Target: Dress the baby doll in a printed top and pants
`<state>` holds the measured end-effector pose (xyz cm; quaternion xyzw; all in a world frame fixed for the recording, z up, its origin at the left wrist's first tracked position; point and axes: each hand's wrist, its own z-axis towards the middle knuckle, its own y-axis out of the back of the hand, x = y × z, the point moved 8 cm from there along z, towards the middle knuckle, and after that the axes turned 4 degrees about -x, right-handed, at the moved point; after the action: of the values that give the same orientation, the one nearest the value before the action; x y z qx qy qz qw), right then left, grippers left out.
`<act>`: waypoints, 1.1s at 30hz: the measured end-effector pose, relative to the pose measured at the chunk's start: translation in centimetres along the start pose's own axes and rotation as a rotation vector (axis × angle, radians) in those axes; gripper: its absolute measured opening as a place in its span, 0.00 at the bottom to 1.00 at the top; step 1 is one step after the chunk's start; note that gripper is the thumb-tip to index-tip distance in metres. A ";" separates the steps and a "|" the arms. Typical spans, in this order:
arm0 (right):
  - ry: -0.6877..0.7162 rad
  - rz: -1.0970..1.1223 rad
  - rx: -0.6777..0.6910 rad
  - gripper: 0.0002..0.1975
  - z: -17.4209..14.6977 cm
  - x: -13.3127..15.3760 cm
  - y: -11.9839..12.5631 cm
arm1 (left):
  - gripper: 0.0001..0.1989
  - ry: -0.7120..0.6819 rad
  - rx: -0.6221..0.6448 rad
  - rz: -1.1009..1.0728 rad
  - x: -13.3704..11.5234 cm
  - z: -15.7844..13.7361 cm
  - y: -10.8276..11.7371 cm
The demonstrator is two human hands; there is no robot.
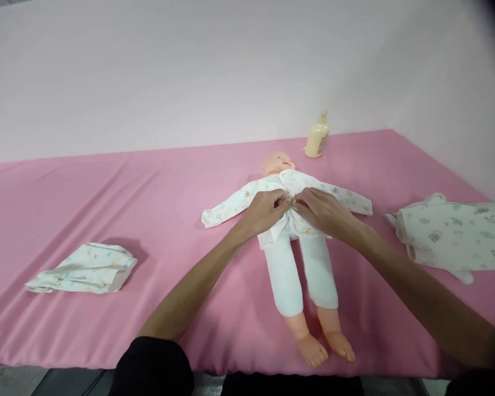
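A baby doll [322, 278] lies on its back on the pink sheet, head away from me and bare feet towards me. It wears a white printed baby shirt [247, 193] with long sleeves spread to both sides, over white leggings. My left hand [268, 209] and my right hand [319, 208] meet at the middle of the shirt's front. Both have their fingers pinched on the shirt's front edges, fingertips nearly touching. Whether a tie or a snap is between the fingertips is too small to tell.
A pump bottle [317, 138] of pale yellow liquid stands behind the doll's head. Folded printed baby clothing [88, 268] lies at the left, and another white printed garment [457, 234] lies at the right. The pink sheet [169, 220] covers the table up to the white wall.
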<state>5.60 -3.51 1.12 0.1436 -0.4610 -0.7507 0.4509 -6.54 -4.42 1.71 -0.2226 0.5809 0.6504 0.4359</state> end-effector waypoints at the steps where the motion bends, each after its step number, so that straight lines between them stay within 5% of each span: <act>1: -0.009 0.018 0.002 0.11 0.0 0.0 0.0 | 0.13 0.001 0.005 0.015 0.0 0.0 0.0; 12: -0.216 0.232 0.063 0.12 0.0 -1.2 0.5 | 0.10 -0.072 0.101 0.175 -1.0 -0.5 -0.3; 21: -0.335 0.354 0.139 0.14 -0.1 -2.1 0.4 | 0.17 -0.147 0.102 0.186 -1.2 -0.4 -0.4; 33: -0.369 0.401 0.153 0.15 -0.3 -1.8 0.8 | 0.11 -0.007 0.066 -0.059 0.4 -0.1 0.0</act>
<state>7.26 -2.35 1.23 -0.0558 -0.6097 -0.6229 0.4870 -6.78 -4.41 1.32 -0.2227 0.5938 0.6184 0.4640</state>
